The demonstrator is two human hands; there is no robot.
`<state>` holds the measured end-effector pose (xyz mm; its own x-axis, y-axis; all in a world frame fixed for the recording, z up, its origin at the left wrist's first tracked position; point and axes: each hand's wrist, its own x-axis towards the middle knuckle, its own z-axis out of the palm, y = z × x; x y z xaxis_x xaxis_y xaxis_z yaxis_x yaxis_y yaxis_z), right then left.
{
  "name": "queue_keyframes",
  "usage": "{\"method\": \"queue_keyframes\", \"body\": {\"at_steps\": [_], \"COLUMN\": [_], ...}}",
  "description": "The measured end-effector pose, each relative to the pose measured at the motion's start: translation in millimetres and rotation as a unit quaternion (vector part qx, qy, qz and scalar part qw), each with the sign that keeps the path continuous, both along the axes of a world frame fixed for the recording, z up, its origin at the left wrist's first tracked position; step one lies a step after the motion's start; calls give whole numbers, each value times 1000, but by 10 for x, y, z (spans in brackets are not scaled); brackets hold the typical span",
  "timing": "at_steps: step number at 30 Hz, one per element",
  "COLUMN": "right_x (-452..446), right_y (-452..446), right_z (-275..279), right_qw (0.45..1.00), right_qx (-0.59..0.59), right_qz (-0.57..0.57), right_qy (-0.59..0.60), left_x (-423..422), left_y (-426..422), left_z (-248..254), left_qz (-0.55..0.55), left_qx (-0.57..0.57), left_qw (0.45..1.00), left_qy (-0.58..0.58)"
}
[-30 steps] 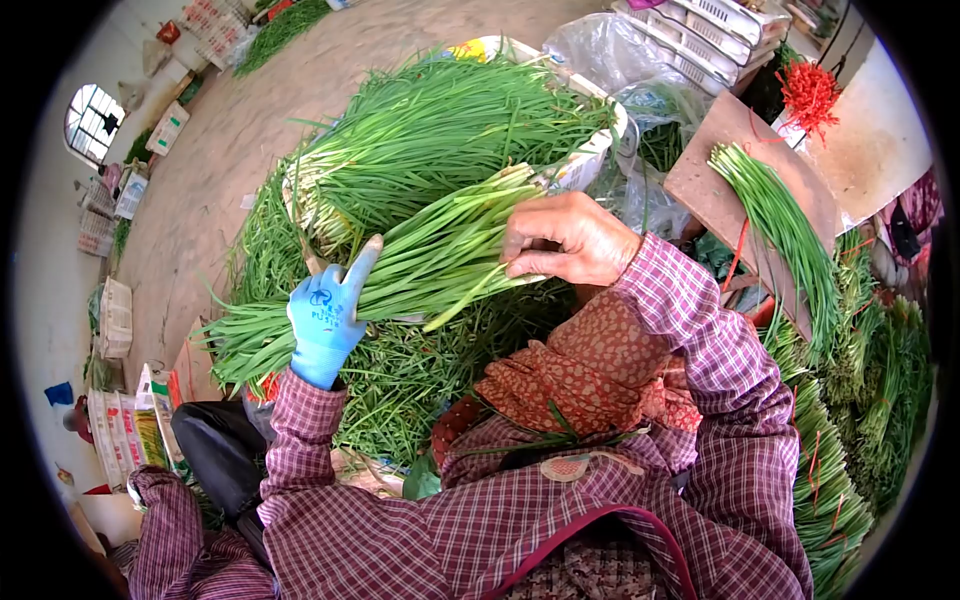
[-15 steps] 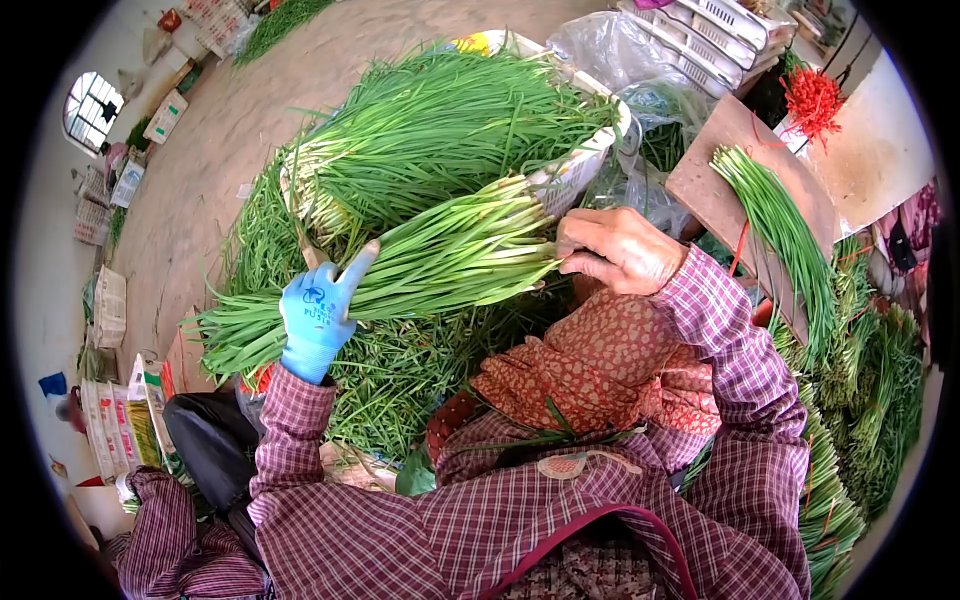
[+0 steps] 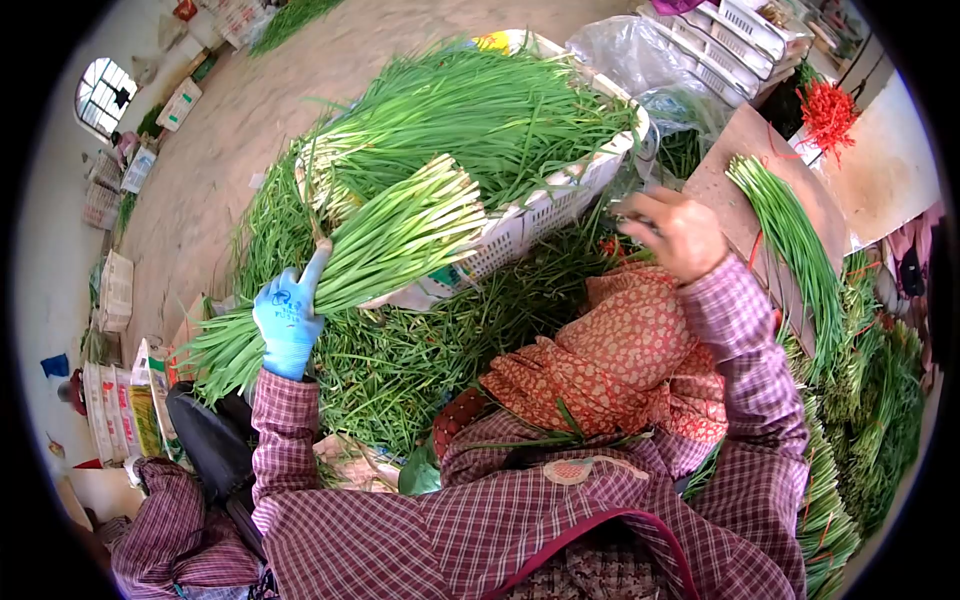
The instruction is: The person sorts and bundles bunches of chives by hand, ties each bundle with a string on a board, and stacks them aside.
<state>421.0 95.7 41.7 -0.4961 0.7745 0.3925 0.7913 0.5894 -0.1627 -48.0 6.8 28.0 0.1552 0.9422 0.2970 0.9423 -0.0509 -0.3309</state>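
My left hand [image 3: 288,318], in a blue glove, grips a bunch of garlic chives [image 3: 405,235] by its green part. The pale cut ends point up and right, over the edge of a white basket [image 3: 545,222]. More garlic chives [image 3: 470,115] are heaped in that basket. My bare right hand [image 3: 682,238] is raised to the right of the bunch, apart from it, above the patterned red cloth [image 3: 625,330] on my lap. Its fingers are curled together and blurred; whatever they may hold cannot be made out.
Loose green leaves [image 3: 400,370] cover the area below the basket. At the right, chives [image 3: 790,235] lie on a brown board [image 3: 722,150] near red ties [image 3: 828,115]. Tied bundles [image 3: 885,400] are piled beside me. White crates [image 3: 725,50] and clear plastic [image 3: 620,50] are behind.
My right hand has left the cut ends of the bunch and moved right and slightly up. The left hand has shifted left with the bunch, whose cut ends now tilt up more.
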Motion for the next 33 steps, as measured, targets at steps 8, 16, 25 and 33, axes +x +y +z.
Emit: {"method": "queue_keyframes", "body": {"at_steps": [8, 16, 25, 33], "right_x": [-1060, -1219, -1413, -1395], "right_y": [-79, -231, -185, 6], "right_z": [-6, -132, -270, -412], "right_qw": [982, 979, 970, 953], "right_qx": [6, -3, -21, 1], "right_qz": [72, 37, -58, -154], "right_qy": [175, 198, 233, 260], "left_x": [227, 281, 486, 534], "left_y": [64, 88, 79, 101], "left_z": [98, 107, 125, 125], "left_qz": [-30, -22, -3, -9], "left_qx": [15, -7, 11, 2], "left_qw": [999, 1000, 1000, 999], "left_qy": [16, 11, -24, -45]}}
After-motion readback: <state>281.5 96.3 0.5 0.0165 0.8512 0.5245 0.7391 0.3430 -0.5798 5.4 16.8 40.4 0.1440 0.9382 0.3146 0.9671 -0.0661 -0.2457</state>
